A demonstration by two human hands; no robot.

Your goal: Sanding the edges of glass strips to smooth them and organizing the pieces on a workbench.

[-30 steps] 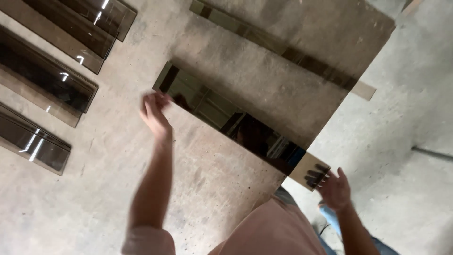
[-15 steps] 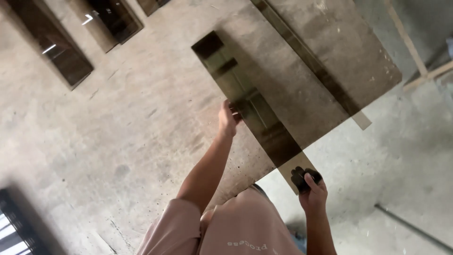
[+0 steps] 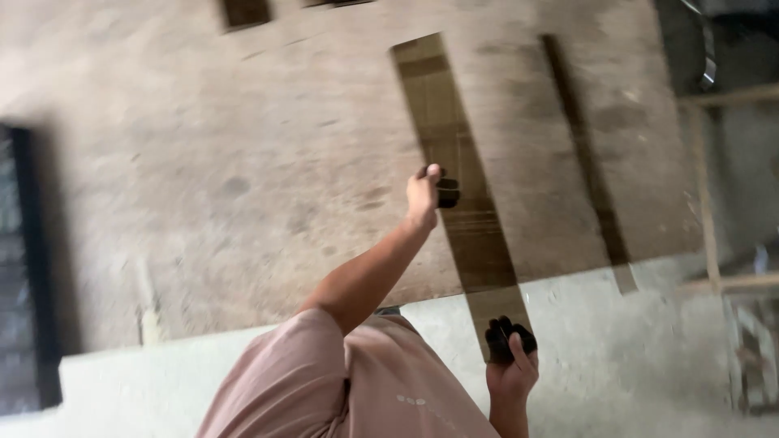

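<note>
So in the last second the view swings round a lot: the long tinted brown glass strip (image 3: 454, 170) that lay diagonally across my view a moment ago now runs nearly straight, from 12 o'clock down toward 5 o'clock over the big dusty grey-brown table surface (image 3: 203, 186). My read is I'm squaring it up along the board.

Going left to right: a dark framed glass panel (image 3: 24, 268) sits at the 9 o'clock edge, blurred. My left hand (image 3: 423, 195) has moved in from out wide and now rests against the strip's left edge near the middle, fingers curled over it, dark gripping pads showing at the fingertips. My right hand (image 3: 510, 365) at 5 o'clock is closed round the strip's near end, which overhangs the table. A second narrow dark strip (image 3: 584, 162) lies parallel further right, and a pale wooden frame (image 3: 706, 186) stands at 3 o'clock.

No packages, labels or signs that I can make out.
</note>
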